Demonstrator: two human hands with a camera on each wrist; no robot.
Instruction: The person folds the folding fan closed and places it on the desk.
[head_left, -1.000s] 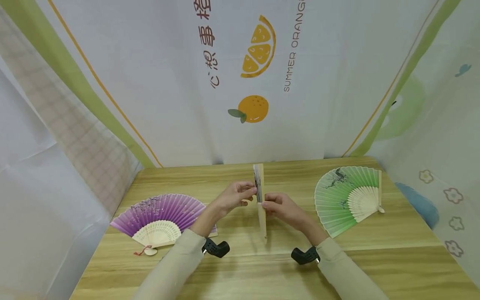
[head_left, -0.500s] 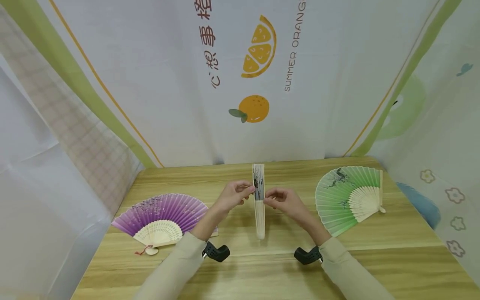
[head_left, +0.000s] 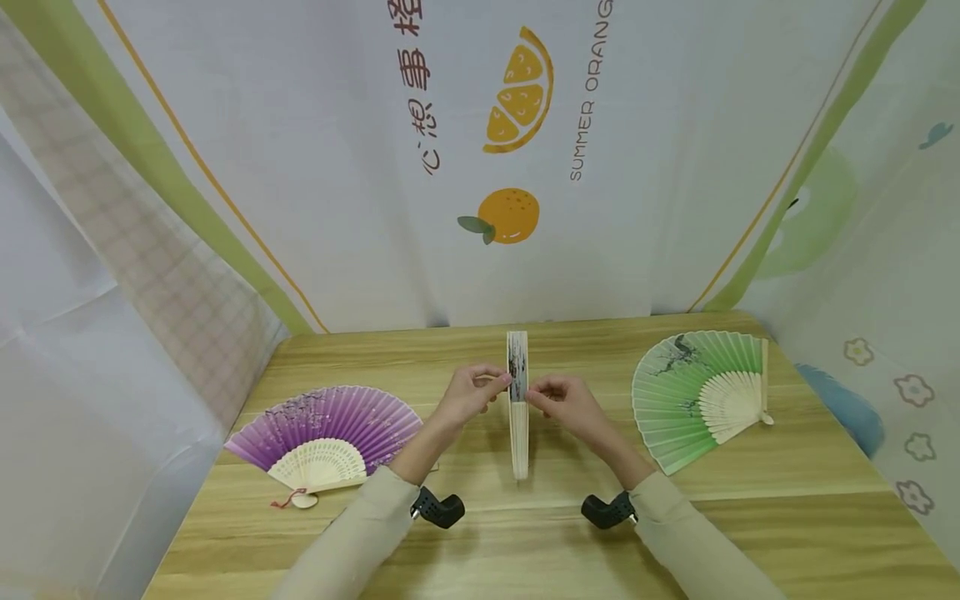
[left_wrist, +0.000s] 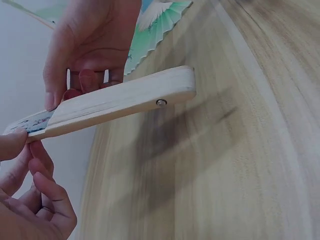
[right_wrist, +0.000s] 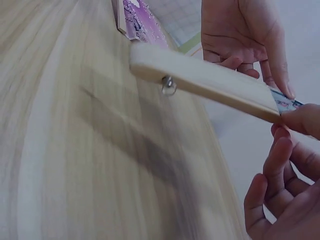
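Between both hands a folded hand fan [head_left: 518,417] is held up over the table, its pale wooden ribs toward me and its dark-patterned leaf at the far end. My left hand [head_left: 468,395] pinches the leaf part from the left, thumb on its edge. From the right, my right hand [head_left: 564,403] pinches it a little nearer to me. A metal rivet [left_wrist: 161,102] shows at the near end of the ribs in the left wrist view, and a small ring [right_wrist: 169,89] hangs there in the right wrist view. The fan's shadow falls on the wood below.
A spread purple fan [head_left: 330,425] with a red tassel lies at the left, partly behind my left forearm. On the right lies a spread green fan [head_left: 697,400]. The wooden table [head_left: 517,550] meets a printed cloth [head_left: 360,208] at its far edge.
The held fan has turned so that its folded edges face me, where a side stick showed before. Both hands keep their pinch and have shifted only slightly.
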